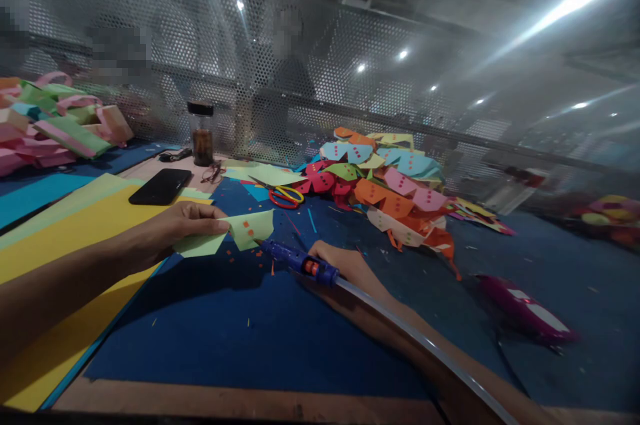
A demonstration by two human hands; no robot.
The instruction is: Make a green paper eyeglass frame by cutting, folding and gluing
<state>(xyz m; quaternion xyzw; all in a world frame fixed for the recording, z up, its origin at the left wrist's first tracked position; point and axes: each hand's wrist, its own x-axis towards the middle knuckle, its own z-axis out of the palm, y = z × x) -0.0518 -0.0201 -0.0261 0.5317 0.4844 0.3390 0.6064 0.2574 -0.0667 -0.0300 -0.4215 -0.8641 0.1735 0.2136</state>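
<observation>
My left hand (187, 225) pinches a folded light green paper piece (253, 232) that bears small orange squares. My right hand (345, 272) is wrapped round a blue glue gun (295, 257), its fingers partly hidden behind the body. A long clear glue stick (415, 328) runs out of the gun's back toward the lower right. The gun's nozzle points left, close to the lower right edge of the green paper; I cannot tell whether it touches. Small orange scraps (231, 255) lie on the blue surface below the paper.
Red and yellow scissors (286, 196) lie beyond my hands. A black phone (161, 186) rests on yellow sheets (45, 265) at left, near a dark-lidded jar (202, 135). Cut paper shapes (395, 178) are heaped at back right, folded paper pieces (60, 118) at far left. A magenta pouch (525, 308) lies at right.
</observation>
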